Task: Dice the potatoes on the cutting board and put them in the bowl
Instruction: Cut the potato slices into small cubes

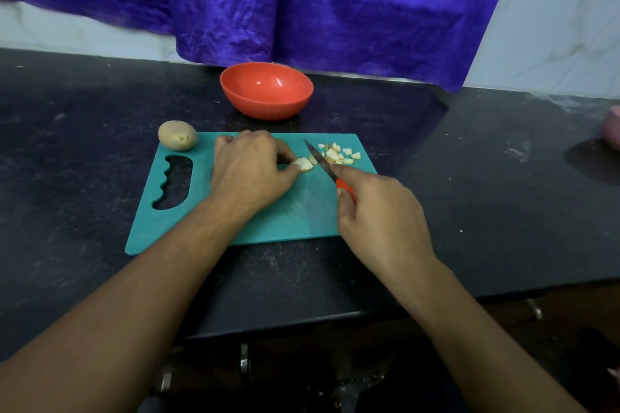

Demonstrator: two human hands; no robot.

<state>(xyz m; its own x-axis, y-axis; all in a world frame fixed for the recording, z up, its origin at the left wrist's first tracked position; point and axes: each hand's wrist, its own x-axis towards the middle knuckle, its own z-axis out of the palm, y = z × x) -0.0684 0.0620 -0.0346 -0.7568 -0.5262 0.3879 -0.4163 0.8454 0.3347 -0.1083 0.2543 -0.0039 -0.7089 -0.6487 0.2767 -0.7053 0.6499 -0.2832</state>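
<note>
At the back a purple cloth [335, 3], cut off at the top. Below it a black counter [469, 178], its near edge partly behind the arms. On the counter a teal board [295, 218], with its middle covered by both hands. Behind the board and apart from it, a red bowl [266, 90]. On the board the left hand [248, 168], fingers curled, pinching a potato piece [303, 164] partly hidden under the fingertips. Near it the right hand [379, 214], closed around the red handle of a knife [320, 161]. Handle mostly hidden in the fist, blade tilted just right of the piece; hard to tell if touching the board. On the far left corner of the board a whole potato [177, 135]. Right of the blade a little heap of dice [339, 154]. At the right edge a pink thing [612, 127], cut off, not possible to identify.
</note>
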